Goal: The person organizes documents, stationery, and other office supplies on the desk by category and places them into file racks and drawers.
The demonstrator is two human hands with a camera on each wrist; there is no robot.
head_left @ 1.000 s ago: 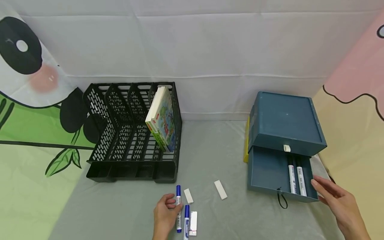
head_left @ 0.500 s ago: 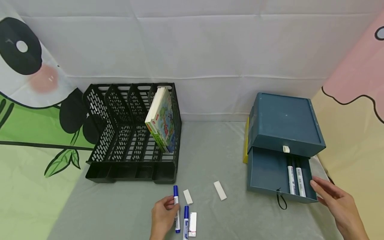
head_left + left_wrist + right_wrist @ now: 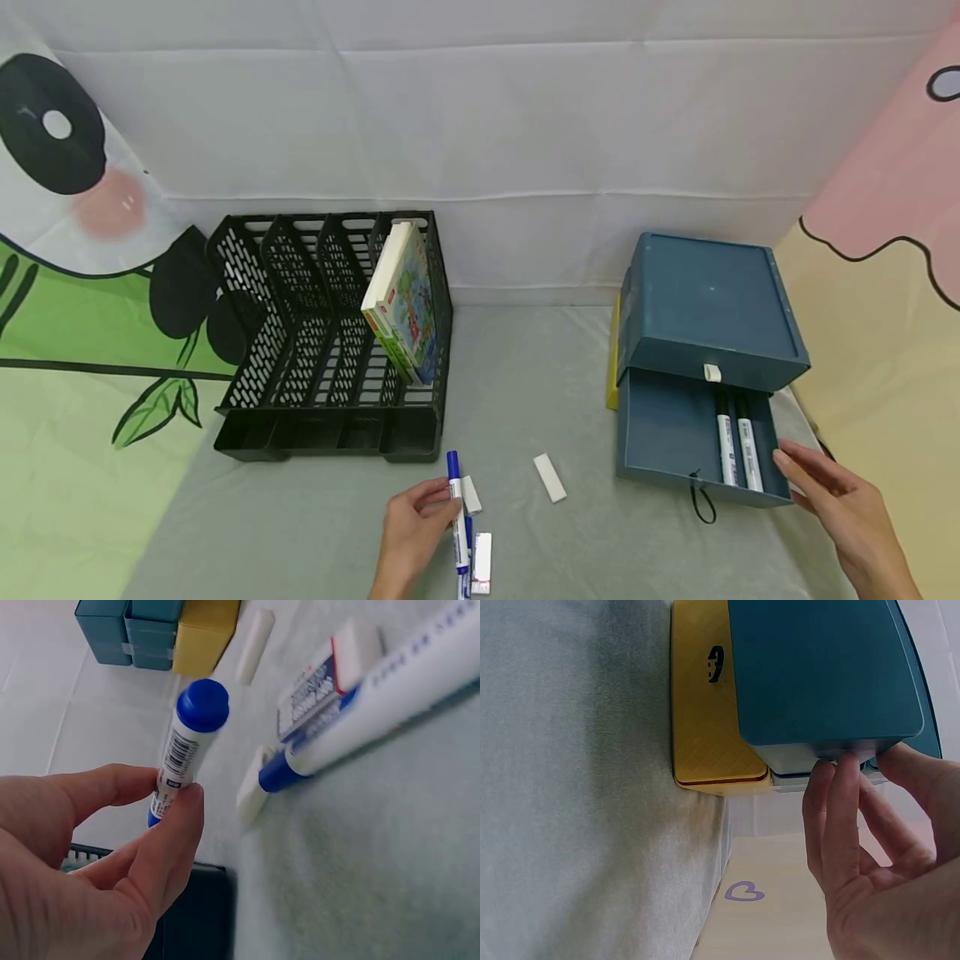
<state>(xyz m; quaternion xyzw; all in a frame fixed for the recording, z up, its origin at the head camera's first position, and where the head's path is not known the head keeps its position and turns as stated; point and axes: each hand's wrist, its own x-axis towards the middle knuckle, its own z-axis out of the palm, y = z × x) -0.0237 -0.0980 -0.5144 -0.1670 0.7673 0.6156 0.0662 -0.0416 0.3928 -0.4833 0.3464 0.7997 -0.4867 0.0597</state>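
Between thumb and fingers my left hand (image 3: pixel 417 527) pinches a whiteboard marker (image 3: pixel 457 521) with blue ends, tilted and raised off the cloth in the left wrist view. Beneath it lies a second blue-capped marker (image 3: pixel 390 694), partly hidden in the head view. Two erasers lie close by: a small white one (image 3: pixel 471 495) and one in a printed sleeve (image 3: pixel 482 563). My right hand (image 3: pixel 843 508) grips the right side wall of a pulled-out blue drawer (image 3: pixel 667 433), thumb at the rim. In that drawer two white-bodied markers (image 3: pixel 727 450) lie side by side.
Above the drawer sits a blue upper drawer (image 3: pixel 716 304) with a white tab, pushed in. Underneath is a yellow drawer (image 3: pixel 712 712). A black rack (image 3: pixel 300 333) with upright books (image 3: pixel 408 304) stands at left. One white eraser (image 3: pixel 550 477) lies mid-table.
My left hand has picked up the marker from the cloth and shifted it rightward, over the other marker. The right hand keeps its place at the drawer.
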